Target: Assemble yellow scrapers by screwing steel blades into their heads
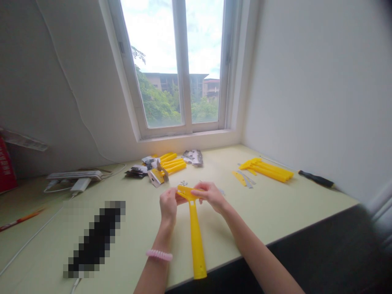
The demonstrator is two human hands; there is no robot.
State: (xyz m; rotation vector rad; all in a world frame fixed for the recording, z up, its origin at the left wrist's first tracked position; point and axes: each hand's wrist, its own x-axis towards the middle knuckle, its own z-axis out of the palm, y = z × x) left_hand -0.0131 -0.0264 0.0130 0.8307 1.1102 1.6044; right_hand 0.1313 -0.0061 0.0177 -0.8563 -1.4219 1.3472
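Both hands hold a yellow plastic scraper-like tool [196, 237] by its wide head, above the table near its front edge. Its long handle points down toward me. My left hand [169, 204] has its fingers closed on the left end of the head. On the right side of the head, my right hand [210, 196] pinches with thumb and fingers. Small metal pieces [183, 183] lie on the table just behind the head. Whether the fingers also hold a small part is too small to tell.
Yellow tools [174, 165] and dark packets [136, 171] lie at the back, beside a crumpled packet [193, 157]. More yellow tools [269, 169], flat blades [246, 179] and a black-handled screwdriver [315, 178] are right. Left are a power strip [75, 175], pencil [23, 219] and pixelated dark object [96, 239].
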